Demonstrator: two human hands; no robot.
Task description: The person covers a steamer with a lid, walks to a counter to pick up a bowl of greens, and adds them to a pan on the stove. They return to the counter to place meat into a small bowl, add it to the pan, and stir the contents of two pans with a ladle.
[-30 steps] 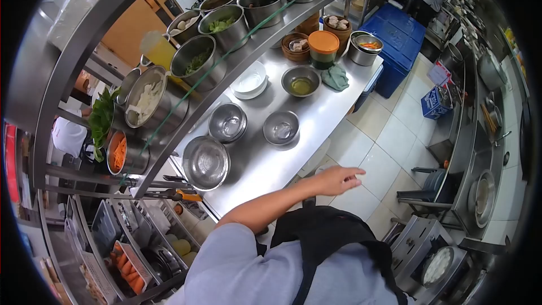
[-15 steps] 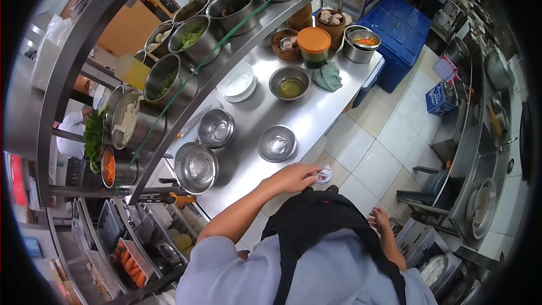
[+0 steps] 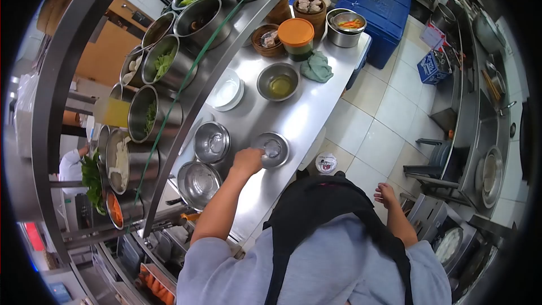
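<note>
My left hand (image 3: 248, 161) reaches over the steel counter (image 3: 307, 113), its fingers closed at the near-left rim of a small metal bowl (image 3: 278, 157). Part of the grip is hidden by the hand itself. To the left stand a stack of small metal bowls (image 3: 204, 146) and a larger metal bowl (image 3: 196, 191). Farther along is a metal bowl of yellowish liquid (image 3: 264, 85), beside a green cloth (image 3: 317, 68). My right hand (image 3: 386, 194) hangs in the air at my right side, fingers loosely curled and apart, holding nothing.
Metal tubs of chopped vegetables (image 3: 165, 68) line a raised shelf at left. White bowls (image 3: 228, 93), an orange-lidded container (image 3: 296, 33) and bamboo steamers (image 3: 309, 8) share the counter. A white-lidded tub (image 3: 326, 162) sits below the counter edge. A blue bin (image 3: 375, 3) is behind.
My left hand has moved left and forward from in front of my apron to the small metal bowl. My right hand stays at my side. The view has shifted slightly.
</note>
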